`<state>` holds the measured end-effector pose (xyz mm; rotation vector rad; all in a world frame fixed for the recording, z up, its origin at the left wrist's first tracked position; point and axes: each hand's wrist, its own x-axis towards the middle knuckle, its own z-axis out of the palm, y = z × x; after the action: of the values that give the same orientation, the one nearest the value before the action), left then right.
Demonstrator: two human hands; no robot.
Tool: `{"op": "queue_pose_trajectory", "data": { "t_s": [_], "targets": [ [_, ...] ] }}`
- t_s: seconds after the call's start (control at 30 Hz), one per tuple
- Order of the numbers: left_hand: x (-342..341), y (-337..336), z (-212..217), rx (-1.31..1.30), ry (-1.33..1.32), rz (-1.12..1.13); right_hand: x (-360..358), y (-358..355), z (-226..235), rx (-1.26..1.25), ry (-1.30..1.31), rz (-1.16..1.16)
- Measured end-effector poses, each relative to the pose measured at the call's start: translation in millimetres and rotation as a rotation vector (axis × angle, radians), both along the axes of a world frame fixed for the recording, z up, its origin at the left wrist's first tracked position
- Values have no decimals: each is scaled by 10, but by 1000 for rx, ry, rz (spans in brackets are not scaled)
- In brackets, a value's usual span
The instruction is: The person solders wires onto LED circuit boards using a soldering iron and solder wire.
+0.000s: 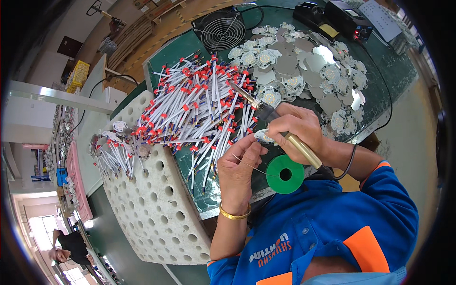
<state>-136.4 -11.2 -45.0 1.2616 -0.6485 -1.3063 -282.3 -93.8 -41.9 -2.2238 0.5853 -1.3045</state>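
My right hand point(304, 128) is wrapped round a soldering iron point(304, 151), whose metal tip points up and left over the edge of the wire pile. My left hand point(240, 168) is closed in a pinch, with thin solder wire point(249, 165) passing through it from a green spool point(275, 183) near my body. A small white LED board point(262, 136) sits between the fingertips of both hands; which fingers grip it is partly hidden. To the left lies a big heap of white-sleeved wires with red ends point(190, 102). More round LED boards point(289, 71) are piled beyond my right hand.
A black fan point(221, 32) with a round guard stands at the far edge of the green table point(380, 61). A soldering station point(349, 21) is at the far right, its cord running to the iron. At left, a white perforated foam slab point(156, 213) bears wired boards point(118, 142). Another person point(71, 247) is in the background.
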Motion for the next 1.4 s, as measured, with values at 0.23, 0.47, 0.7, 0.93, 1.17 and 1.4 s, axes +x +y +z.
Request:
{"op": "queue_pose_trajectory", "data": {
  "t_s": [0.23, 0.47, 0.7, 0.93, 1.17, 1.4],
  "targets": [
    [-76, 58, 6, -59, 54, 58, -12, 97, -44, -49, -109, -14],
    [-50, 116, 57, -141, -96, 124, -11, 121, 26, -128, -176, -48],
    [138, 191, 286, -188, -262, 143, -376, 138, 199, -116, -162, 245],
    [181, 190, 479, -193, -234, 181, -364, 110, 353, -34, -210, 408],
    [223, 216, 516, -184, -249, 182, -266, 112, 365, -27, -134, 416],
    [221, 212, 503, -185, -237, 155, -284, 115, 379, -2, -110, 418]
  ]
}}
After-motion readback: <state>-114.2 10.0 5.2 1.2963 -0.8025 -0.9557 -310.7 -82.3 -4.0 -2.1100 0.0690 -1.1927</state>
